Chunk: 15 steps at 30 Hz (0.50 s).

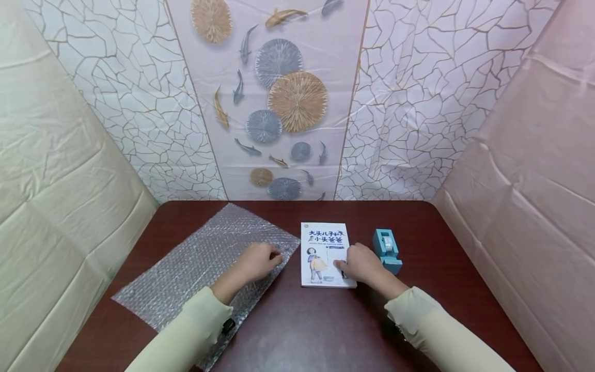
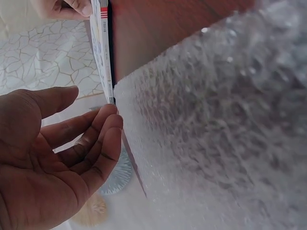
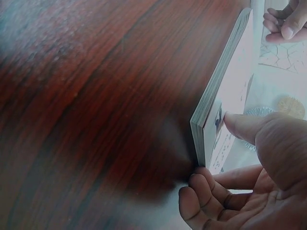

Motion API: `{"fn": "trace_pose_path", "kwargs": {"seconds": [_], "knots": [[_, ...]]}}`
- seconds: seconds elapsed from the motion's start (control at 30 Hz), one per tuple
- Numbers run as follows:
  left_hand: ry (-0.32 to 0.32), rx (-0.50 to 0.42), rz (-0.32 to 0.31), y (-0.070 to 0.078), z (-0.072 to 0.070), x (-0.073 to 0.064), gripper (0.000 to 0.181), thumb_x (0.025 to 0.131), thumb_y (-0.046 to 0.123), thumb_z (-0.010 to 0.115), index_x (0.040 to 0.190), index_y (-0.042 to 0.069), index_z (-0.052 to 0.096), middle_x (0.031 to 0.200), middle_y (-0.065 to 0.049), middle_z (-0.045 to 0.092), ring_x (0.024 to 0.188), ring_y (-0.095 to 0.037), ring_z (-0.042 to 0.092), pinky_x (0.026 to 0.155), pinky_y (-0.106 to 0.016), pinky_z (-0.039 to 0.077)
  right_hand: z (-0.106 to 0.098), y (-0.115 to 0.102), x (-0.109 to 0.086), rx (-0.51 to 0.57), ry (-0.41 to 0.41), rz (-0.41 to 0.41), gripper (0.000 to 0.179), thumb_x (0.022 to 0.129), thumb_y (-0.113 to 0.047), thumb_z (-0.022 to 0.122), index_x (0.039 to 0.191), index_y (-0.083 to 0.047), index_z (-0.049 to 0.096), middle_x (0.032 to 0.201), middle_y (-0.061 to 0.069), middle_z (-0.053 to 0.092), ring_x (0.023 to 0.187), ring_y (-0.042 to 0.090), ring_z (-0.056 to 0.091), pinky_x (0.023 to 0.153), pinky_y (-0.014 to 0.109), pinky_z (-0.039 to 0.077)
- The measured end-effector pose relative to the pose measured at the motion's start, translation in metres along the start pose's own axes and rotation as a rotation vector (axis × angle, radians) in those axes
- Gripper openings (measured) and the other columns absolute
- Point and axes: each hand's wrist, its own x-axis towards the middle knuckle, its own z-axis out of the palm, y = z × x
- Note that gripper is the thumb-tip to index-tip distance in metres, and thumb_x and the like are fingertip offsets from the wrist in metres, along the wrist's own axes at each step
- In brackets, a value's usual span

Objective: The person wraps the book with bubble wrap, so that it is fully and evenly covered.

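A white book (image 1: 321, 266) with a child drawn on its cover lies on the table. At its right edge is my right hand (image 1: 364, 262), thumb on the cover and curled fingers against the side, pinching it. The right wrist view shows the thumb pressed on the cover and the fingertips at the corner of the book (image 3: 223, 91). My left hand (image 1: 260, 262) hovers over a sheet of bubble wrap (image 1: 186, 268) left of the book. Its fingers are loosely curled with nothing between them, as the left hand (image 2: 72, 143) shows in the left wrist view.
A teal tape dispenser (image 1: 386, 248) with a roll of clear tape stands right of the book. The dark red wooden table (image 1: 297, 330) carries everything. Behind it hangs a patterned cloth (image 1: 288, 155), and pale padded cloth (image 1: 520, 206) flanks both sides.
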Motion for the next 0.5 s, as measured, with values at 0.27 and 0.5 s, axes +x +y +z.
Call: {"fn": "trace_pose_path", "kwargs": {"seconds": [0.27,0.5], "knots": [[-0.053,0.003,0.001,-0.004,0.012,0.011,0.027,0.107,0.035,0.070,0.104,0.015,0.087,0.093,-0.003,0.083,0.085,-0.023,0.074,0.087,-0.050,0.062,-0.001,-0.001,-0.001,-0.003,0.005,-0.008,0.047,0.102,-0.044,0.078,0.099,0.003,0.080,0.087,0.011,0.065,0.076,0.022,0.059,0.069,0.034,0.049],[-0.128,-0.052,-0.047,0.023,-0.002,0.005,0.024,0.107,0.030,0.072,0.101,0.012,0.088,0.077,0.002,0.073,0.073,-0.014,0.060,0.079,-0.040,0.057,-0.001,0.000,-0.002,-0.009,0.014,-0.023,0.046,0.102,-0.043,0.078,0.099,0.003,0.080,0.086,0.011,0.065,0.075,0.022,0.058,0.068,0.033,0.049]]}}
